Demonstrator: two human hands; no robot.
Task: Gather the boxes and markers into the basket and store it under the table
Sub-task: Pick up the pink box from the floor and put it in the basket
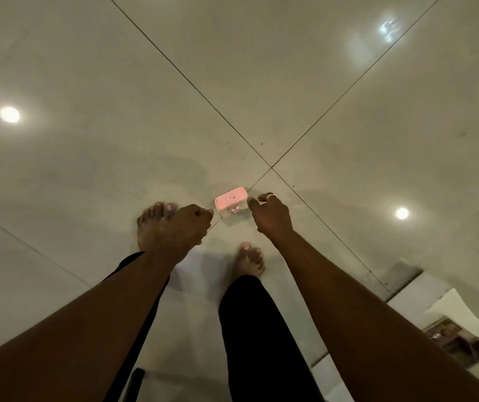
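A small box with a pink lid (231, 201) and clear sides lies on the glossy tiled floor just ahead of my bare feet. My left hand (187, 224) hangs to the left of it, fingers curled in with nothing visible in them. My right hand (271, 213), with a ring on one finger, hovers just right of the box, fingers apart, a fingertip close to the box's right edge; whether it touches I cannot tell. No basket or markers are in view.
Pale glossy floor tiles (116, 140) with dark grout lines reflect ceiling lights. At the lower right, a white surface edge (423, 297) holds a dark box (458, 343). My feet stand below the pink-lidded box.
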